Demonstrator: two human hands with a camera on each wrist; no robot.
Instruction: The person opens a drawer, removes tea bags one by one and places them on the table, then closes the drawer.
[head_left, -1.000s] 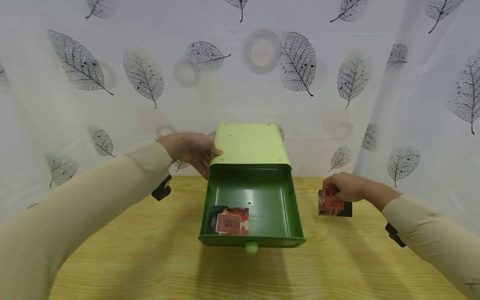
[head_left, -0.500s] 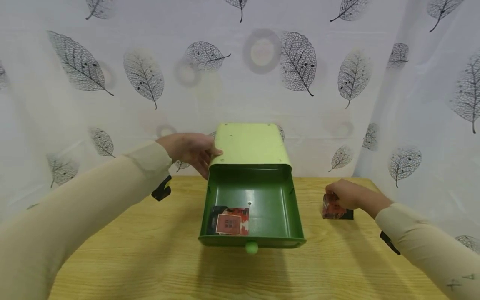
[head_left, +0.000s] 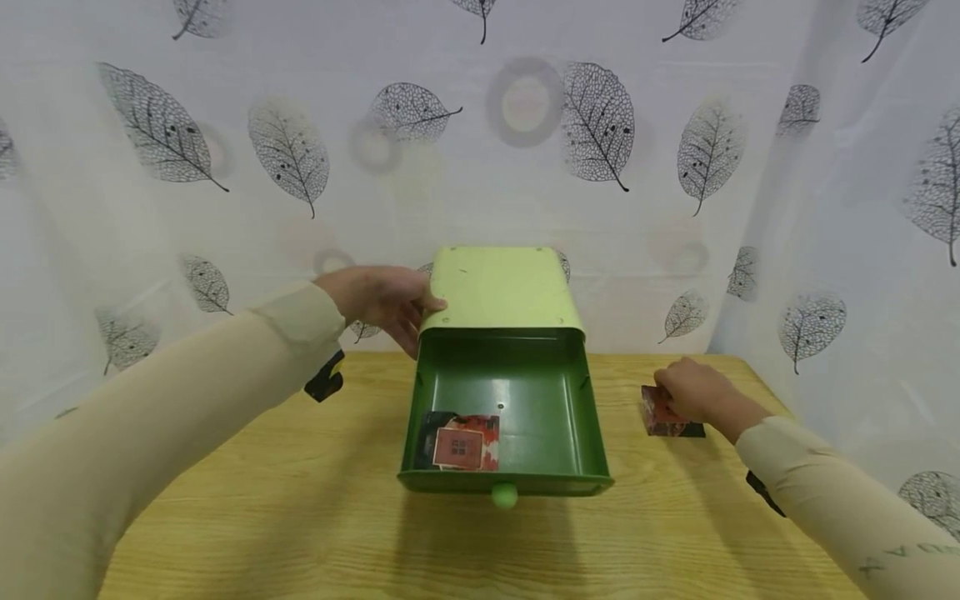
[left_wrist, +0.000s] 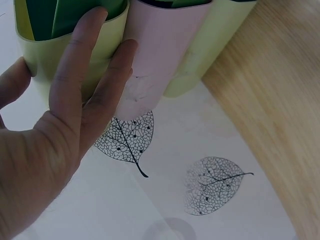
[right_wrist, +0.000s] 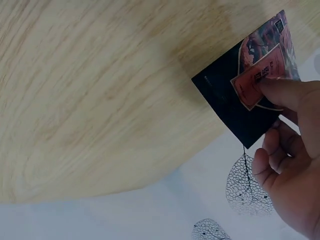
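Note:
My left hand (head_left: 382, 296) rests against the left side of a small drawer cabinet (head_left: 502, 287), thumb at its top edge. In the left wrist view, its fingers (left_wrist: 70, 90) lie nearly straight along the cabinet's pale green wall. The dark green drawer (head_left: 543, 404) is pulled out. Inside it, at the front left, lies a red and black packet (head_left: 459, 448). Over to the right, my right hand (head_left: 697, 390) pinches a similar flat square packet (head_left: 663, 421) low over the table. The right wrist view shows this packet's red label (right_wrist: 255, 80), with the thumb on it.
The wooden table (head_left: 300, 500) carries the cabinet, which has a pink tier (left_wrist: 162, 45) between pale green ones. A light green knob (head_left: 505, 496) projects from the drawer front. Behind hangs a white curtain (head_left: 465, 192) with leaf prints.
My right hand has drawn slightly to the right and lower with its packet. The left hand, cabinet and drawer have stayed put.

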